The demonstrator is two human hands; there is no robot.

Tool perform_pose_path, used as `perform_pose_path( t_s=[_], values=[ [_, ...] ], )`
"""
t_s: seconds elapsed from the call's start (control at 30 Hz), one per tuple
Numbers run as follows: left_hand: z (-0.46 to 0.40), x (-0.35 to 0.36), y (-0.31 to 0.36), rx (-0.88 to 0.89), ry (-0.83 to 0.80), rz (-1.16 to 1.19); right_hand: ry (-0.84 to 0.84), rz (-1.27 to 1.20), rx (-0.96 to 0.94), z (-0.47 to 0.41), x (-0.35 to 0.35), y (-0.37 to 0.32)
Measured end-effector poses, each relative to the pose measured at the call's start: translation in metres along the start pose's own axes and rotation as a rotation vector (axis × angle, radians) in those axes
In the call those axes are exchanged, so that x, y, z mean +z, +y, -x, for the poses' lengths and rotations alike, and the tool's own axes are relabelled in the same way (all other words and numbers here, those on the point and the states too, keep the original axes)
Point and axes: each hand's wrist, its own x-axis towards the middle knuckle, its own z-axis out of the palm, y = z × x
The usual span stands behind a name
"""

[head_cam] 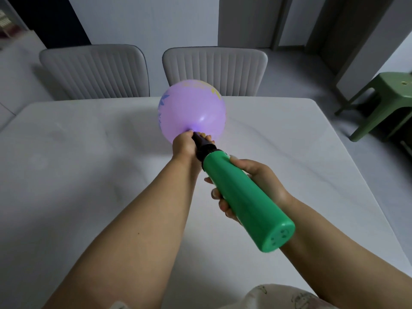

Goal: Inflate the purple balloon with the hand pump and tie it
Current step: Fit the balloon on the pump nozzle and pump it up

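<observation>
Head view: purple balloon (192,110) partly inflated, round, held above the far middle of the white counter (66,175), mouth stretched over the black nozzle (201,144) of the green hand pump (243,197). Left hand (184,146) wrapped around the nozzle, fingers curled and pinching the balloon's neck against it. Right hand (256,186) curled round the green barrel from below and the right side, thumb on top, fingertips showing at the barrel's left edge. Both grips closed on their things, neither loose.

Handling, as a judgement: balloon nearly weightless, thin, soft and springy; skin taut and likely to burst against a nail or a sharp edge. Neck elastic and slick, apt to slide off the nozzle unless pinched firmly. Best hold at the neck, right at the nozzle, never on the swollen body. For tying, neck to be pinched shut before pulling it free, or air escapes. Pump light, rigid, smooth plastic; barrel thick enough for a full wrap.

Counter pale, smooth, hard, rounded at the far right corner. 2 grey ribbed chairs (95,70) tucked in at the far side. Green stool (388,97) on the floor at far right. Grey walls beyond, light dim. Patterned cloth (283,297) at the near edge.
</observation>
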Motion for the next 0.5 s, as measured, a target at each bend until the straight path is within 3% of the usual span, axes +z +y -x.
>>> perform_pose_path(
  t_s=[0.17,0.5],
  values=[
    [-0.005,-0.010,0.011,0.028,0.006,0.028,-0.091,0.010,0.056,0.025,-0.004,0.012],
    [-0.005,-0.007,-0.002,-0.038,0.007,-0.013,0.017,-0.028,0.003,-0.025,0.008,-0.012]
  ],
)
